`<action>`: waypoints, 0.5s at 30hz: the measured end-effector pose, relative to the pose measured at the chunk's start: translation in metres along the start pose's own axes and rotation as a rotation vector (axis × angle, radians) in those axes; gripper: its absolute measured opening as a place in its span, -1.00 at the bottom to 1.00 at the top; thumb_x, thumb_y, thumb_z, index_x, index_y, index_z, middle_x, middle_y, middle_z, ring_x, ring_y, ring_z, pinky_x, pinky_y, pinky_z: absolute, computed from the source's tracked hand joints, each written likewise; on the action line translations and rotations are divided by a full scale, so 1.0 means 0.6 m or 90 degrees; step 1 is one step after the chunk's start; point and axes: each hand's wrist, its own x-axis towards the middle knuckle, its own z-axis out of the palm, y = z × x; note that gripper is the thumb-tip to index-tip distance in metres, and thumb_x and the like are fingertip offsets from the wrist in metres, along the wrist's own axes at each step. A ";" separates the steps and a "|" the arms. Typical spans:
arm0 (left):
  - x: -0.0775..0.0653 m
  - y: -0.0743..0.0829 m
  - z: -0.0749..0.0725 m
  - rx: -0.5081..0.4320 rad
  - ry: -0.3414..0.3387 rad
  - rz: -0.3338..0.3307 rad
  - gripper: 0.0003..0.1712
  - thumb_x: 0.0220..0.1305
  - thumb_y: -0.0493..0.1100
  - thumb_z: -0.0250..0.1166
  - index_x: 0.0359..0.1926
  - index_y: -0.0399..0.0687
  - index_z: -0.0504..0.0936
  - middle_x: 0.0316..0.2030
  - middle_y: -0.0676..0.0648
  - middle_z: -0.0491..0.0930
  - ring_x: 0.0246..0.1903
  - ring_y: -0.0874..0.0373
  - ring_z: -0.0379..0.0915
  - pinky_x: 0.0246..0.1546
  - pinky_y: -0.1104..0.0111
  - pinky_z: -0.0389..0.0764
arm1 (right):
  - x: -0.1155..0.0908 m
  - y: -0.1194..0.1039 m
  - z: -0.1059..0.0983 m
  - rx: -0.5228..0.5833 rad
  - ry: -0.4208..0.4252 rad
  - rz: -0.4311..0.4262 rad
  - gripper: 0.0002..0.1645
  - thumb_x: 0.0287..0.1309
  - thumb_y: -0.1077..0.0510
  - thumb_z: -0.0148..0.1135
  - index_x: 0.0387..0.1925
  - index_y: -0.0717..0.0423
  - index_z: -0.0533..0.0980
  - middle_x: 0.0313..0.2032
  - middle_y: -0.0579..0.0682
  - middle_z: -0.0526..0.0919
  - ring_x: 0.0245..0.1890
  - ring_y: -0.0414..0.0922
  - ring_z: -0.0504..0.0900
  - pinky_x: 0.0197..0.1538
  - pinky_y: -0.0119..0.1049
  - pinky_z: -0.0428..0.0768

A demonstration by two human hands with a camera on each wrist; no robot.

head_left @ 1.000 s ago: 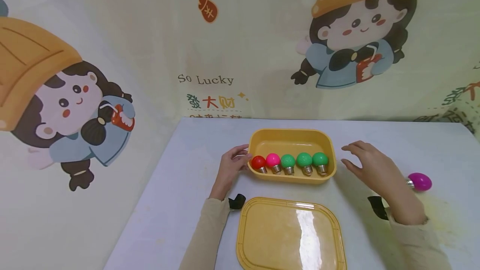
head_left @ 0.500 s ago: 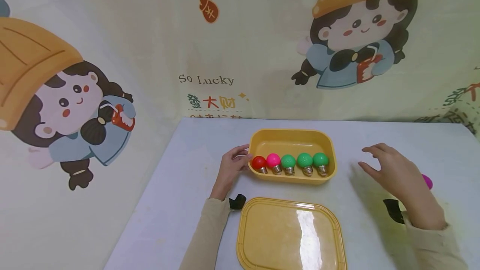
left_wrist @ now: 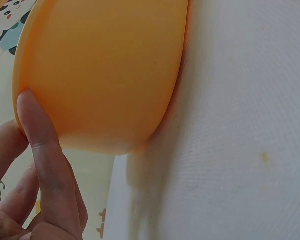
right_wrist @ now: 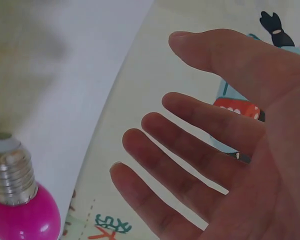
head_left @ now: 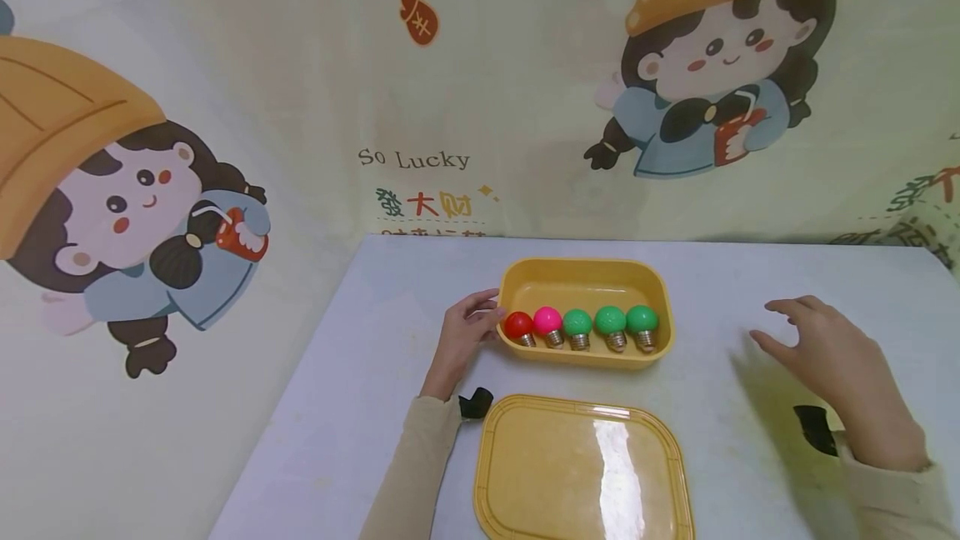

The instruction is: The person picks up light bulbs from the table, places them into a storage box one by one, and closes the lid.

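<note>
A yellow plastic box (head_left: 585,273) stands on the table, a row of small light bulbs along its near side. From the left these are a red bulb (head_left: 518,325), a pink bulb (head_left: 547,321) and several green bulbs (head_left: 611,320). My left hand (head_left: 463,338) pinches the box's left rim; the left wrist view shows its fingers on both sides of the orange-looking wall (left_wrist: 105,75). Off to the right, my right hand (head_left: 843,357) hovers with parted fingers and holds nothing. Near it in the right wrist view lies a magenta bulb (right_wrist: 25,215), hidden behind the hand in the head view.
A flat yellow lid (head_left: 551,465) lies in front of the box, nearer to me. The white table (head_left: 375,357) ends at a patterned cloth backdrop (head_left: 525,107). Black straps (head_left: 815,430) show at both wrists.
My right hand has moved right, away from the box, and now covers the magenta bulb in the head view. The left hand stays on the box rim.
</note>
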 end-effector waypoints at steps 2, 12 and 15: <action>0.000 0.001 0.000 0.000 0.000 0.000 -0.48 0.31 -0.26 0.32 0.27 -0.26 0.50 -0.02 -0.20 0.56 -0.19 0.02 0.60 -0.10 0.15 0.71 | -0.002 0.008 -0.002 -0.004 -0.002 0.010 -0.39 0.00 0.05 0.49 -0.06 0.45 0.54 -0.13 0.47 0.54 -0.29 0.29 0.57 -0.41 0.21 0.57; -0.001 0.002 0.002 -0.007 0.002 0.000 -0.49 0.31 -0.27 0.32 0.26 -0.27 0.51 -0.04 -0.19 0.56 -0.24 0.10 0.59 -0.09 0.13 0.71 | -0.010 0.059 -0.012 -0.015 -0.030 0.043 -0.40 0.03 0.14 0.46 -0.12 0.61 0.48 -0.12 0.65 0.41 -0.19 0.49 0.44 -0.15 0.39 0.46; 0.000 0.002 0.002 -0.005 0.004 0.001 -0.49 0.31 -0.27 0.32 0.26 -0.26 0.51 -0.04 -0.18 0.56 -0.23 0.10 0.59 -0.08 0.11 0.70 | -0.011 0.071 -0.014 -0.014 -0.051 0.062 -0.37 0.04 0.11 0.45 -0.11 0.62 0.46 -0.13 0.65 0.39 -0.18 0.48 0.42 -0.11 0.40 0.44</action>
